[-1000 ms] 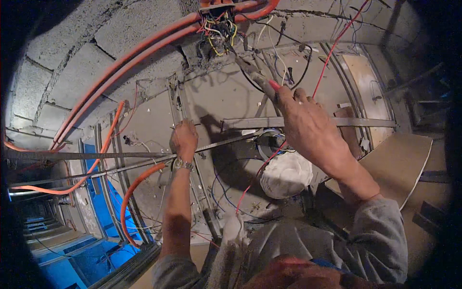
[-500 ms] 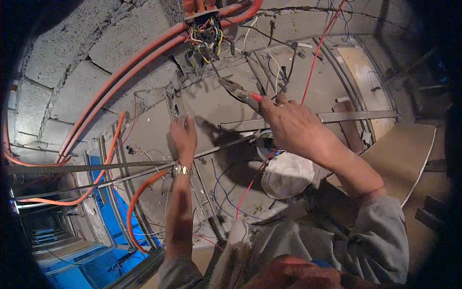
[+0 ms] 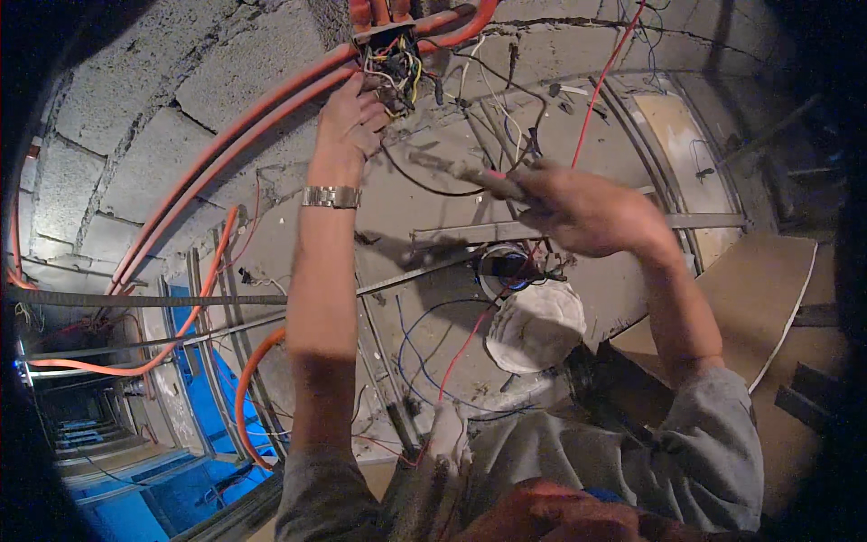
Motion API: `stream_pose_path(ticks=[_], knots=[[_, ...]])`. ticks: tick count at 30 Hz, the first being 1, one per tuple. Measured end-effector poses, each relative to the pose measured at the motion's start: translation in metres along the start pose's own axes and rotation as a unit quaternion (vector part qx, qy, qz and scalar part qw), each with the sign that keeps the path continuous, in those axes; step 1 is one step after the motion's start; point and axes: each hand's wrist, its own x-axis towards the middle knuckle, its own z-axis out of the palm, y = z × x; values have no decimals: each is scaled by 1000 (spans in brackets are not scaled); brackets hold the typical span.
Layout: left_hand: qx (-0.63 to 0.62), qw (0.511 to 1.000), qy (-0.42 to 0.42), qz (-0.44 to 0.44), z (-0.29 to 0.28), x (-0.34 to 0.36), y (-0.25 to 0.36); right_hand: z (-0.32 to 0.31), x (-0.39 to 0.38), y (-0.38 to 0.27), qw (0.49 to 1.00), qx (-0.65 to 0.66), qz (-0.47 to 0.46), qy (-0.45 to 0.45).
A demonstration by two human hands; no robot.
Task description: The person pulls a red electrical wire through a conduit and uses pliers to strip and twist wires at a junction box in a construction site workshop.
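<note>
My left hand (image 3: 352, 122), with a metal watch at the wrist, is raised to a bunch of coloured wires (image 3: 408, 72) hanging from a dark junction box (image 3: 386, 38) on the block surface, its fingers curled on them. My right hand (image 3: 569, 203) grips pliers (image 3: 456, 167) with a red-and-grey handle, their jaws pointing left, a little below and right of my left hand. A black cable (image 3: 429, 190) loops down from the box past the pliers. The exact wire in my left fingers is too small to make out.
Orange conduits (image 3: 226, 149) run along the concrete blocks (image 3: 126, 144). Metal channels (image 3: 163, 298) cross below my hands. Red and blue wires hang near a round white object (image 3: 533, 325). Brown board (image 3: 741, 298) lies right; blue panels (image 3: 212, 397) show lower left.
My left hand has risen from the metal channels to the wires at the junction box. My right hand has moved slightly right, still holding the pliers, whose jaws have dropped from the box.
</note>
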Motion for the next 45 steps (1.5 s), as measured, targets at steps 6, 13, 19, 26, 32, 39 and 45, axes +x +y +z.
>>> stream_pose_path(ticks=[6,13,19,26,32,39,45], knots=[[130,973,57,183,1,-4,-30,-27,-26,-1,990,34,49,126],[33,976,86,197,27,-14,-57,-33,-17,52,945,205,-29,252],[153,958,138,201,-24,-79,-116,-50,-8,47,949,210,42,229],[145,974,84,151,-21,-149,-106,-24,16,44,953,251,23,169],[365,928,68,33,-46,-259,-182,-33,9,28,963,195,64,175],[239,948,108,181,-93,-204,-113,-19,32,55,964,173,-13,200],[187,924,271,195,-188,-217,-151,-51,80,30,949,-221,80,211]])
